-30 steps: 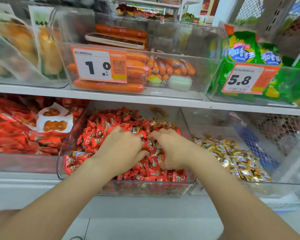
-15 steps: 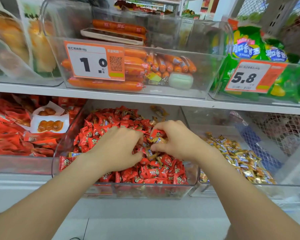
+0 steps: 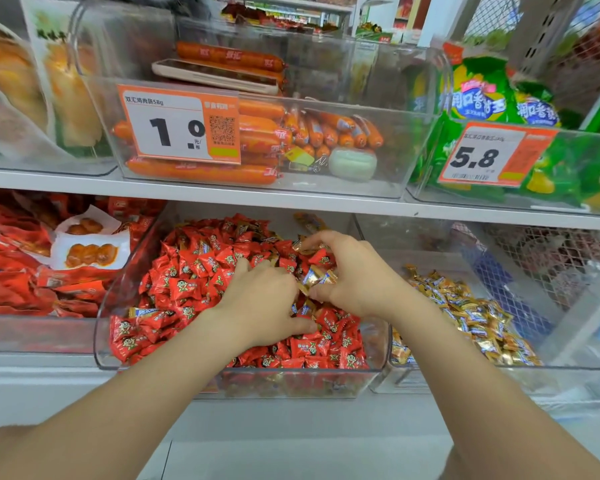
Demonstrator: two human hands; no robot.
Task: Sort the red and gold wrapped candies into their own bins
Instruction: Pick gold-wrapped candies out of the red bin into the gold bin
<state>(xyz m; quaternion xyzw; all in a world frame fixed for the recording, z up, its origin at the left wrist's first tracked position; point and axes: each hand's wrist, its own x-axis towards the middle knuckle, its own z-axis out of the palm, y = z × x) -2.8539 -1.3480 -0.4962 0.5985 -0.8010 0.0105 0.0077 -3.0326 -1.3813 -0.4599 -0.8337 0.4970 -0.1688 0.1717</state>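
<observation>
Between the two hands, above the red bin (image 3: pixel 243 384), a few gold candies (image 3: pixel 317 277) are pinched in the curled fingers of the right hand (image 3: pixel 355 277). The left hand (image 3: pixel 264 303) is laid loosely on the red candies (image 3: pixel 194 271), with nothing gripped. The gold bin (image 3: pixel 568 363) lies just to the right of the right hand, the nearer one. A short rightward carry is judged to be needed.

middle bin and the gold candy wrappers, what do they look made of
Middle bin: clear rigid plastic, glossy; red candies show through its walls and the rim glints.
Gold candies: wrappers look like metallised film or foil, shiny with crinkled highlights; which one I cannot tell.
</observation>
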